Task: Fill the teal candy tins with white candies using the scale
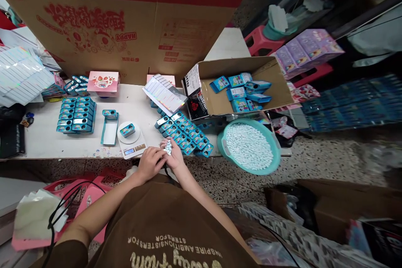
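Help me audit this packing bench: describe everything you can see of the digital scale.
The digital scale has a white plastic-looking body with a round white weighing platform on top and a display panel along its front edge. A small blue tin lies on the platform. The scale stands flat on the white bench, near its front edge, and the person's left hand is right beside it, seemingly not touching.
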`<state>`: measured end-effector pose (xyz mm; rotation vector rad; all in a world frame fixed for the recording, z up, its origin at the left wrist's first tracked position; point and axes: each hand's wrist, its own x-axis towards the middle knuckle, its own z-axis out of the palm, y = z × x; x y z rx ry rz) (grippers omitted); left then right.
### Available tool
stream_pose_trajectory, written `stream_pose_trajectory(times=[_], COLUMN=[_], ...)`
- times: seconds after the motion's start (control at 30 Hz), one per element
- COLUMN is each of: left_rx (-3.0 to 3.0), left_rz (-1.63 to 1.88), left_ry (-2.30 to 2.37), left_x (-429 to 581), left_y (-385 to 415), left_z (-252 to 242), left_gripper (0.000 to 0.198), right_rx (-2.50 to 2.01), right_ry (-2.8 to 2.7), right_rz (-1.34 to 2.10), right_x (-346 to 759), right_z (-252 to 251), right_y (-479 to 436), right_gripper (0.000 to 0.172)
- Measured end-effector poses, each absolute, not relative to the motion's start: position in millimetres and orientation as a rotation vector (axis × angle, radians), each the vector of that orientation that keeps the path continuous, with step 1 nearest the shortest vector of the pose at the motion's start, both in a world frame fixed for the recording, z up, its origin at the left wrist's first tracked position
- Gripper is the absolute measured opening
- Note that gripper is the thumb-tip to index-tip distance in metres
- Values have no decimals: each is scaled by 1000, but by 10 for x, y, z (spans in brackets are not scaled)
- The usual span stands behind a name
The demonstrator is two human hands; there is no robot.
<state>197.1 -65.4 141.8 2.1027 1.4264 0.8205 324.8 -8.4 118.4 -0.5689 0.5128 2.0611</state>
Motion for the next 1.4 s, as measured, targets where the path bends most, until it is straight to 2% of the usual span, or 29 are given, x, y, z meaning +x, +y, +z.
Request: stream_pose_trajectory(times=[0.13,0.27,0.5,0.63,0.97,1.4], left_rx=[1959,1733,1870,1786,1611,1540], left_rz=[982,862,456,479,600,611], left_ry=[1877,2378,2204,2383,2565,2578], left_x=[1616,1164,944,818,624,637], left_y=[-595,-505,-395,-450,-1037,-1222], left_z=[1262,979,695,772,708,569], left_gripper=[35,53,67,77,70,64], right_rx=[-577,-629,-650,-633,-652,-678], right_ry=[521,626,651,624,568,637], right_rz=[2029,1981,1968,1967,1989,1979], right_x=[3314,3367,3413,3464,3472,3409], right_z=[1242,1244,1235,1234,1173,1214], right_y=[-69,-76,-94,-104,-115,-110], right_gripper=[14,17,21,21,19,27])
